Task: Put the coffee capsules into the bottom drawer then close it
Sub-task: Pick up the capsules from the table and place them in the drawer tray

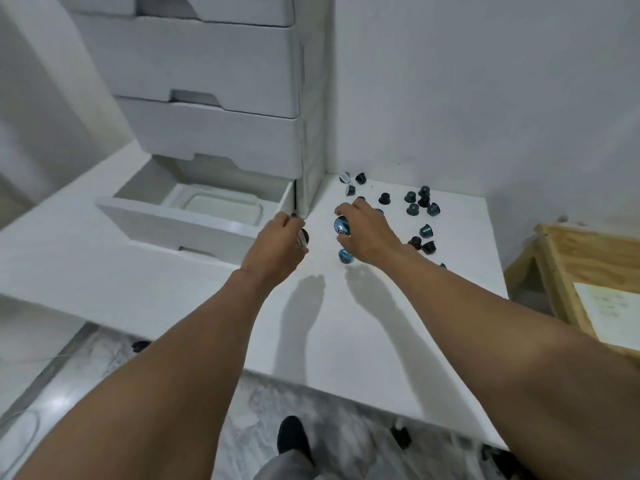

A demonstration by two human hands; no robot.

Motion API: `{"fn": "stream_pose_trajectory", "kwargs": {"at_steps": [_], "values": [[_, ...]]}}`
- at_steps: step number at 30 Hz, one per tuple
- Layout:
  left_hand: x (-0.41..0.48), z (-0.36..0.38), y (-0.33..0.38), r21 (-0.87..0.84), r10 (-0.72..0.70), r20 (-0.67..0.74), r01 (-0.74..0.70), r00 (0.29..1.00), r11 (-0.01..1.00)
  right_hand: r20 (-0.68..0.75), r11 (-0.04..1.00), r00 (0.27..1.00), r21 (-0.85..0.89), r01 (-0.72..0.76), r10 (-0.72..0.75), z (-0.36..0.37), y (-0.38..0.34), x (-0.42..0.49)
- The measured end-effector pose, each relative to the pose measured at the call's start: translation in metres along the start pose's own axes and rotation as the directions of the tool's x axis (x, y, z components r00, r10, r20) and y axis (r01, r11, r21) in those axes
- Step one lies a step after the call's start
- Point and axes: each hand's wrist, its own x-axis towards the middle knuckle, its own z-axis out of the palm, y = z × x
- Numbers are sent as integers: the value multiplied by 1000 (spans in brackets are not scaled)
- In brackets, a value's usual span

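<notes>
White desk (pixel 138 271), outstretched left fingers (pixel 281 221) clasp dark capsule (pixel 303 236), right fingers (pixel 346 209) blue capsule (pixel 341 226)

Both bare arms stretch far, side by side; the left hand (pixel 277 242) lies knuckles-up, fingers curled round a dark capsule (pixel 303 237). The right hand (pixel 369 233), just right of it, grips a blue capsule (pixel 342 226) between thumb and fingers; the hands stay apart.

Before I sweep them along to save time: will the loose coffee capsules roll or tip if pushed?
Probably they tip and roll in arcs: the capsules are small tapered cups, and some seem to lie on their sides. They look light: the right hand holds a blue capsule in its fingers. The smooth table likely lets them slide.
</notes>
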Motion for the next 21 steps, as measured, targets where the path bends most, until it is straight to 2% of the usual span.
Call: {"fn": "stream_pose_trajectory", "kwargs": {"at_steps": [5, 11, 21], "values": [[-20, -49, -43, 43, -64, -85, 68, 994, 997, -22, 988, 988, 22, 153, -153, 0, -66, 17], [-38, -93, -101, 89, -81, -155, 96, 985, 991, -27, 969, 969, 29, 245, -244, 16, -140, 41], [-41, -146, -230, 81, -45, -120, 55, 992, 995, -51, 977, 976, 28, 213, -211, 83, -253, 90]]}}
